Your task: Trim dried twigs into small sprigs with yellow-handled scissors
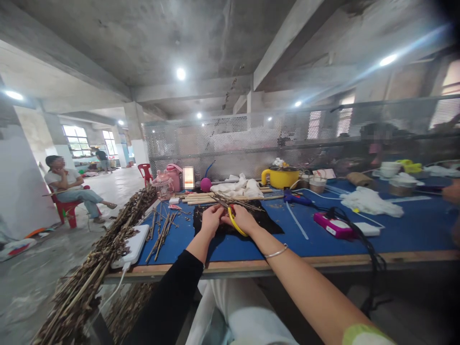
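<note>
My right hand (240, 219) is closed on scissors with yellow handles (237, 227), whose blades point away toward a small heap of thin dry twigs (247, 205). Close beside it, my left hand (211, 218) is closed in a pinch. Twigs are right at its fingertips, but what it grips is too small to make out. Both hands are over a black cloth (269, 221) on the blue table top (287, 244). Several more cut twigs (163, 235) lie loose to the left of the cloth.
A long bundle of dried plants (104, 249) leans along the table's left edge beside a white power bank (134, 245). Behind the hands are wooden sticks (201, 197), white cloth (240, 187) and a yellow pot (284, 177). At right are a blue glue gun (297, 197) and a magenta box (332, 225). A person sits far left.
</note>
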Available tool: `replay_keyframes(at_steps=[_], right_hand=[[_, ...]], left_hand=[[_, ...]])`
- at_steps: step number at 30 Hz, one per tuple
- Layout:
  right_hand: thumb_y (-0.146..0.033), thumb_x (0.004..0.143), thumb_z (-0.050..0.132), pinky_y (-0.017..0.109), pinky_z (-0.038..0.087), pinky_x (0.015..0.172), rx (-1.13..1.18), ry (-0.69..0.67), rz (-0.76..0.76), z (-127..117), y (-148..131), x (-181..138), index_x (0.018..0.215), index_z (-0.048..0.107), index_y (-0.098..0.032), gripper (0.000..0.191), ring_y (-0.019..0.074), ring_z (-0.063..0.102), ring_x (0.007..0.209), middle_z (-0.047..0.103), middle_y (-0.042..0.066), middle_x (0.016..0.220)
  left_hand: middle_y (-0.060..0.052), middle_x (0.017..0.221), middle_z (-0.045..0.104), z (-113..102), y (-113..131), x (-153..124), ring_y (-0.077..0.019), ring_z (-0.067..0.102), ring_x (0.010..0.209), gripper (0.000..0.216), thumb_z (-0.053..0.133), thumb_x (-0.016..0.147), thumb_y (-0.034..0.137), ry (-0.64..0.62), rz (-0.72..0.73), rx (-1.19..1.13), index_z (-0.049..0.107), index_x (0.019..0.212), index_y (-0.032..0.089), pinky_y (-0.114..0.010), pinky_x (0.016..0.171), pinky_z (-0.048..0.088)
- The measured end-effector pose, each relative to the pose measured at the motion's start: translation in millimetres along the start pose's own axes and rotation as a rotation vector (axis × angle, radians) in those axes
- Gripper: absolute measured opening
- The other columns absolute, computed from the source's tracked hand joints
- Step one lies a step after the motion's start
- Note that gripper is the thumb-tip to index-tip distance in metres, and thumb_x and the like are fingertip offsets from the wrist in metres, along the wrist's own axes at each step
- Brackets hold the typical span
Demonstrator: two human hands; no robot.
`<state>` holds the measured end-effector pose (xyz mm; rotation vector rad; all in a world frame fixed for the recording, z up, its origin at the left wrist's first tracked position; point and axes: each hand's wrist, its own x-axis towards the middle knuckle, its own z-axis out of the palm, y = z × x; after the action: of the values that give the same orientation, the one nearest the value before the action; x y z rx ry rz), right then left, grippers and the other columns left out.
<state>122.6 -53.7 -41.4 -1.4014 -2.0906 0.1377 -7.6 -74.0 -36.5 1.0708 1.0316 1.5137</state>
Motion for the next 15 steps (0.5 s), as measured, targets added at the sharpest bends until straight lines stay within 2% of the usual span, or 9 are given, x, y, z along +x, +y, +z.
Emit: replay_keyframes(at_steps=[6,10,15], right_hand=[[-0.058,0.068,0.055,0.026,0.039,0.069,0.020,-0.064,0.053,-4,-3,-2,0.103,0.052,-0.018,0.053,0.0216,0.057,0.089,0.061,0.008,0.098],[-0.064,0.068,0.050,0.027,0.038,0.065,-0.044,-0.063,0.076,-9,-7,-4,0.092,0.056,-0.019,0.051,0.0232,0.059,0.084,0.064,0.008,0.089],[-0.067,0.068,0.046,0.027,0.038,0.065,-0.091,-0.067,0.112,-11,-9,-4,0.087,0.058,-0.020,0.052,0.0242,0.060,0.083,0.065,0.009,0.087]], left_hand=[[-0.006,0.072,0.066,-1,-5,4,-0.0073,0.053,0.049,0.026,0.064,0.067,0.029,-0.015,0.010,0.010,0.066,0.088,0.013,-0.017,0.043,0.040],[-0.005,0.067,0.065,-2,-6,6,-0.0059,0.049,0.045,0.021,0.062,0.069,0.028,0.000,0.042,0.027,0.066,0.080,0.011,-0.017,0.043,0.040],[-0.006,0.073,0.066,-2,-5,5,-0.0085,0.055,0.054,0.019,0.061,0.069,0.022,0.002,0.046,-0.003,0.066,0.085,0.012,-0.017,0.047,0.043]])
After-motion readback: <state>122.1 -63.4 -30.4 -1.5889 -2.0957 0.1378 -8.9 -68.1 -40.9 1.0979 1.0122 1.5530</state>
